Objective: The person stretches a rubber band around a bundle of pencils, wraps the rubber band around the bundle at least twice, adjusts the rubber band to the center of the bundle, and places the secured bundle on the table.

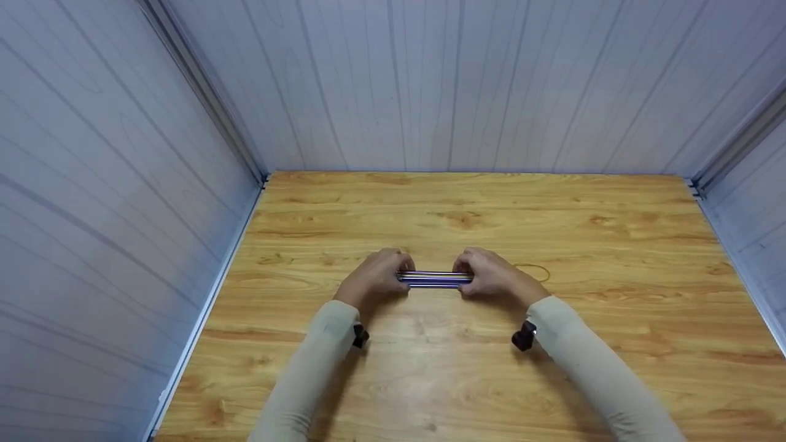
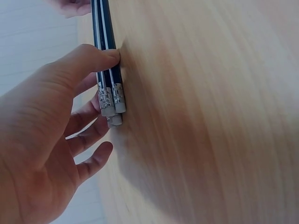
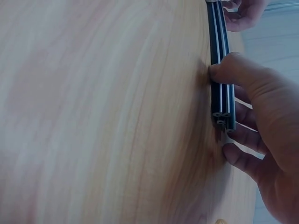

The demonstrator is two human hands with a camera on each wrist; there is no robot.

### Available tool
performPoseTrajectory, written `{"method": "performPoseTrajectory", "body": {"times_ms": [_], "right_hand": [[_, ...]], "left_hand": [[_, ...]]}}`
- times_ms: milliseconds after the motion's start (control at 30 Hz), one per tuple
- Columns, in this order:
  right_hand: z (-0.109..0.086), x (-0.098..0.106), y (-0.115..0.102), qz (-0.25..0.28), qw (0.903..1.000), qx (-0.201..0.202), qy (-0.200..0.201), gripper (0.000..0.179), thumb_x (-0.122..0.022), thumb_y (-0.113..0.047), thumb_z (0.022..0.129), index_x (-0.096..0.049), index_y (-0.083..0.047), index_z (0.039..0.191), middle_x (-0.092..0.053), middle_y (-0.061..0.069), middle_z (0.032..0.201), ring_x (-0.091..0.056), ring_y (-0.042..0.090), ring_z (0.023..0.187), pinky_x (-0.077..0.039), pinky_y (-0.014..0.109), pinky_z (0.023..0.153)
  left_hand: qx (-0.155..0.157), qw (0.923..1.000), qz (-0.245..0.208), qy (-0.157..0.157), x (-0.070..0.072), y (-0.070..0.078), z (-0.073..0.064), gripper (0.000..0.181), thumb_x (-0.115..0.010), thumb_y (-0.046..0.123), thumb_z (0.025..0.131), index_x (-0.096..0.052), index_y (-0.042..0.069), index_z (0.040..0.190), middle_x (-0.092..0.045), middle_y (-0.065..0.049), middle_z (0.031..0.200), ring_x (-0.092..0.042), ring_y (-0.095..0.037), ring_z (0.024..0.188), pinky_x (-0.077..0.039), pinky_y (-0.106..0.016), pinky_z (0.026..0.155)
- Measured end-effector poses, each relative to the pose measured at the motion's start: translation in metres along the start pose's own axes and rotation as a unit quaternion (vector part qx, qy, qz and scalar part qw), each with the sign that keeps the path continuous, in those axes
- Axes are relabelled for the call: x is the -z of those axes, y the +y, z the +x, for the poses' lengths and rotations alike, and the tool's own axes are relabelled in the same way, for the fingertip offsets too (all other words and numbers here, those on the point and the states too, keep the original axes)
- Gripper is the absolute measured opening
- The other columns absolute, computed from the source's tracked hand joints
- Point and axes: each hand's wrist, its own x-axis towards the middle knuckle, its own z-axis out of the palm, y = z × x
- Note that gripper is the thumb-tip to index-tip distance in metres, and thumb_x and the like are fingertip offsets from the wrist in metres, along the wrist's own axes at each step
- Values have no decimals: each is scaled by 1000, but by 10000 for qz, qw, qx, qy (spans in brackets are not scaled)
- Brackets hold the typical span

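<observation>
A bundle of several dark pencils with light stripes (image 1: 434, 279) lies crosswise between the two hands, close over the table. My left hand (image 1: 379, 274) grips the eraser end, thumb on the near side and fingers behind. In the left wrist view, metal ferrules and whitish erasers (image 2: 108, 111) stick out past the thumb, one sitting a little lower than the others. My right hand (image 1: 489, 274) grips the opposite end with thumb and fingers. The unsharpened flat ends (image 3: 221, 115) show in the right wrist view, slightly uneven.
A thin yellowish rubber band (image 1: 540, 270) lies on the wood-grain table (image 1: 430, 380), just beyond the right wrist. White panel walls (image 1: 424, 86) stand along the back and both sides. Each sleeve cuff carries a small black device (image 1: 524, 336).
</observation>
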Motion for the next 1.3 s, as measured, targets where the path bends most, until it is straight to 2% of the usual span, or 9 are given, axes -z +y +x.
{"method": "performPoseTrajectory", "body": {"times_ms": [100, 167, 367, 467, 633, 867, 1067, 1200, 1300], "right_hand": [[0, 1, -1, 97, 9999, -93, -64, 34, -87, -19, 87, -76, -8, 117, -71, 8, 112, -61, 20, 101, -52, 41, 92], [0, 2, -2, 188, 9996, -166, -104, 32, -87, -18, 87, -76, -9, 115, -71, 6, 110, -60, 19, 99, -51, 39, 91], [2, 3, -3, 183, 9993, -303, -155, 27, -86, -17, 87, -76, -11, 110, -71, 4, 106, -60, 18, 97, -50, 39, 89], [3, 2, -3, 164, 9990, -357, -209, 26, -85, -16, 88, -76, -10, 111, -72, 5, 106, -60, 19, 96, -50, 39, 87], [3, 2, -2, 219, 9988, -359, -247, 22, -83, -14, 88, -77, -9, 109, -72, 6, 104, -59, 18, 94, -49, 36, 84], [4, 1, -6, 124, 9987, -411, -270, 20, -82, -12, 88, -77, -7, 106, -71, 5, 101, -57, 19, 91, -46, 36, 83], [4, 1, -10, -17, 9994, -272, -224, 23, -83, -11, 87, -77, -6, 108, -74, 7, 101, -57, 19, 89, -47, 35, 82], [4, 1, -11, -5, 9993, -276, -247, 21, -83, -10, 88, -76, -4, 107, -73, 6, 96, -55, 17, 84, -45, 32, 77], [3, 1, -11, -5, 9992, -330, -239, 18, -83, -10, 87, -77, -4, 103, -71, 5, 93, -55, 17, 84, -45, 32, 77]], "left_hand": [[-149, 9998, 134, 90, -11, -15, 11, 35, -85, 25, 96, -78, 13, 128, -76, -7, 122, -66, -24, 116, -56, -43, 105], [-160, 9997, 196, 74, -11, -15, 12, 35, -84, 26, 95, -78, 14, 127, -77, -7, 121, -66, -24, 115, -56, -42, 105], [258, 9996, 16, -132, 10, 17, -2, 33, -86, 16, 97, -77, 8, 128, -78, -13, 123, -69, -29, 116, -57, -49, 109], [310, 9994, -38, -167, 9, 15, 1, 30, -86, 16, 96, -79, 7, 124, -79, -10, 117, -67, -24, 105, -58, -46, 101], [102, 9999, -10, -73, -8, -10, 16, 26, -85, 20, 91, -81, 12, 114, -77, -2, 105, -63, -16, 93, -56, -36, 86], [256, 9993, -39, -281, 6, 11, 6, 25, -82, 17, 96, -80, 3, 117, -79, -10, 108, -62, -22, 91, -56, -44, 87], [76, 9997, 242, 0, -17, -14, 23, 20, -84, 17, 91, -80, 7, 108, -73, -4, 100, -57, -16, 84, -52, -34, 78], [201, 9984, 503, -189, -16, -11, 24, 19, -85, 21, 93, -79, 9, 107, -72, -2, 95, -56, -17, 82, -51, -35, 76], [287, 9981, 415, -353, -12, -5, 22, 19, -85, 24, 93, -77, 10, 103, -69, 0, 90, -54, -17, 81, -49, -35, 73]]}}
